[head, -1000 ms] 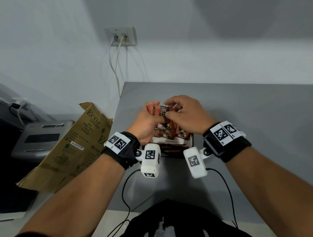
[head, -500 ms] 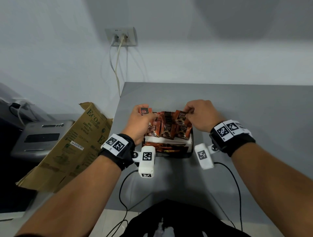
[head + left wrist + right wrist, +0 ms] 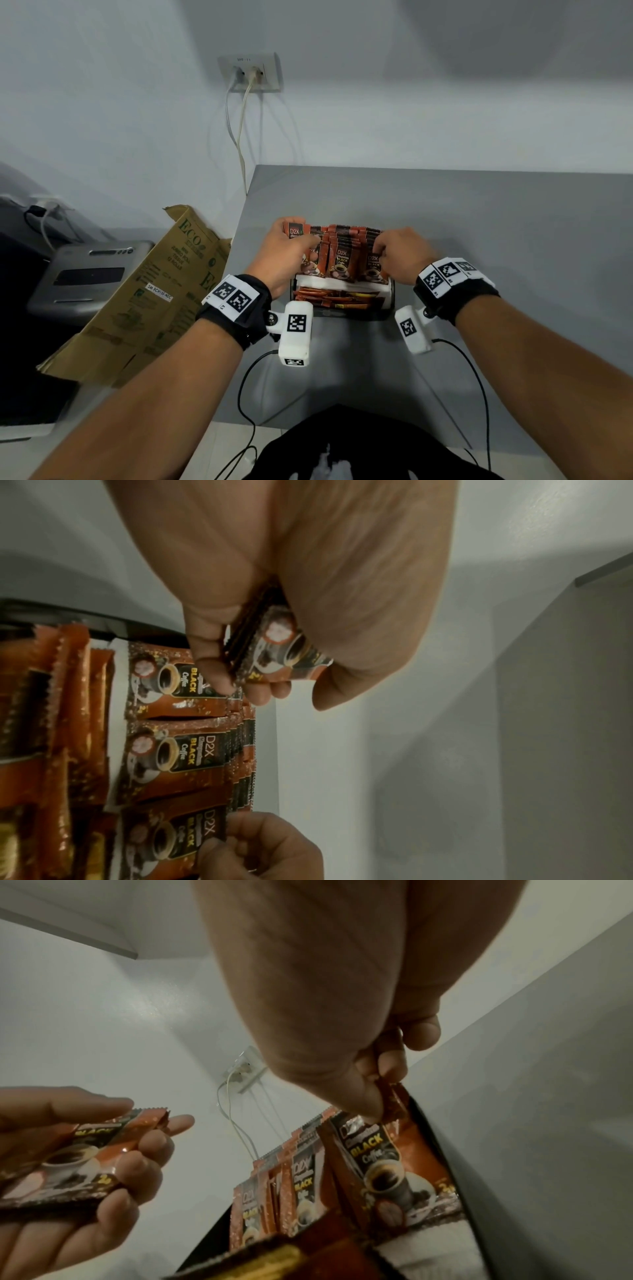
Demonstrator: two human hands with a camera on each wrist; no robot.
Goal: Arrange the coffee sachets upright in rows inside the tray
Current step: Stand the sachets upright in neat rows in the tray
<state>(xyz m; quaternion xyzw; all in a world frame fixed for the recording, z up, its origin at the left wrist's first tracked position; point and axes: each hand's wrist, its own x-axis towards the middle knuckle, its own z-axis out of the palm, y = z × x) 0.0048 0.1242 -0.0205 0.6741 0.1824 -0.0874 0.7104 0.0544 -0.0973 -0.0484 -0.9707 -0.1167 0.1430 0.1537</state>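
Observation:
A black tray (image 3: pixel 352 314) sits on the grey table (image 3: pixel 496 240), with brown "D2X Black Coffee" sachets (image 3: pixel 342 262) standing upright in rows in its rear part. My left hand (image 3: pixel 298 236) is at the rows' left end and grips a small stack of sachets (image 3: pixel 294 229), which the left wrist view shows between thumb and fingers (image 3: pixel 274 653). My right hand (image 3: pixel 378 246) is at the right end. It pinches the top edge of a standing sachet (image 3: pixel 394 1104) next to the tray's right wall.
Orange stick sachets (image 3: pixel 337 298) lie flat in the tray's front compartment, behind a white divider. A flattened cardboard box (image 3: pixel 147 301) and a grey machine (image 3: pixel 85 274) are off the table's left edge. A wall socket (image 3: pixel 251 73) with cables hangs behind.
My hands were together on one bundle above the tray. They have parted: the left went left with a stack, and the right went down to the right end of the rows.

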